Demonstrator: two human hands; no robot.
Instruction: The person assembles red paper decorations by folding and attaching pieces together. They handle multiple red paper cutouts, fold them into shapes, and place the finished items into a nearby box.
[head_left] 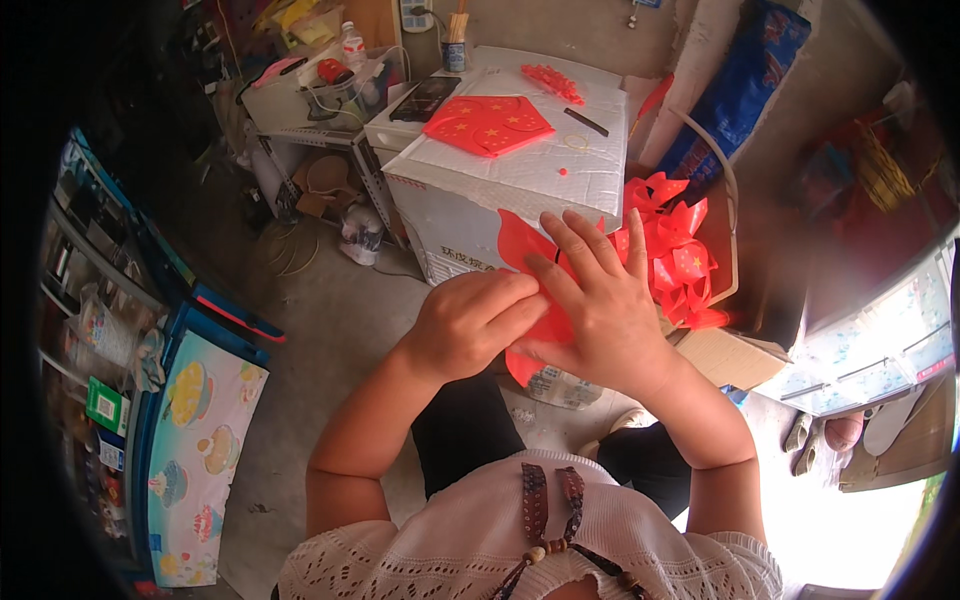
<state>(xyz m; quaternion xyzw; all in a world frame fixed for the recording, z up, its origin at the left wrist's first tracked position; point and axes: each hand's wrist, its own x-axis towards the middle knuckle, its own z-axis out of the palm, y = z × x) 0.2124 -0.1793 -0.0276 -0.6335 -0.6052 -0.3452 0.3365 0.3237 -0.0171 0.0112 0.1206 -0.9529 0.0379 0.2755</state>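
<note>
A red pinwheel of thin sheet (519, 238) with pointed, curling blades is up in front of me, partly covered by my hands. My left hand (472, 322) is closed in a pinch at its left side; the fingertips meet near its middle. Over its right side lies my right hand (608, 312), back toward me, with fingers spread and the thumb stretched across the lower part. What lies under that palm is hidden. Just beyond my right hand, several red pinwheels with yellow stars (690, 262) fill a cardboard box (735, 362).
A white box with a padded top (520, 180) stands ahead. It carries flat red star-printed sheets (487, 126), small red pieces (552, 84), a dark stick (586, 122) and a black device (427, 99). Shelves (95, 330) line the left; a blue bag (735, 90) leans at back right.
</note>
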